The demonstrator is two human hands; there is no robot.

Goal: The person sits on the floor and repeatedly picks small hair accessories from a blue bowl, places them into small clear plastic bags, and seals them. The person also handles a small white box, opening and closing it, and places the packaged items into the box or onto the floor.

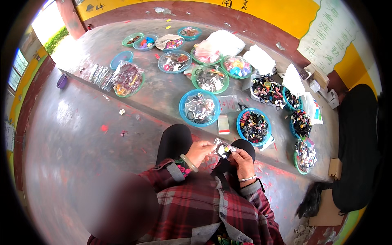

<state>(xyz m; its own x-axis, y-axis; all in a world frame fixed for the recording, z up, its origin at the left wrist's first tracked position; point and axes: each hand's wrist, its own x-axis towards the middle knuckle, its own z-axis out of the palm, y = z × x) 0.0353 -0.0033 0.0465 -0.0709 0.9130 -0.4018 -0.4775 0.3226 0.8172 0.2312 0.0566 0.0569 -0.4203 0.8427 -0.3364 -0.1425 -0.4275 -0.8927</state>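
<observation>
A small clear plastic bag [223,149] with dark bands and a few light bits inside is held between my hands above my lap. My left hand [198,152], with a pale bangle at its wrist, pinches the bag's left edge. At the other side my right hand [243,164] grips the bag between thumb and fingers. Just ahead stands a blue basin [182,115] of filled clear bags. A second blue basin [240,132], full of dark and coloured hair ties, is beyond my right knee. Between the basins lies a small red and white box [223,124].
On the raised floor ahead are several more basins, including a green one [224,87] of packed bags. Flat plastic packets [101,76] are piled at the left. White sacks [224,43] stand farther back. A step edge [153,119] crosses before my knees. A long black case [355,151] is at the right.
</observation>
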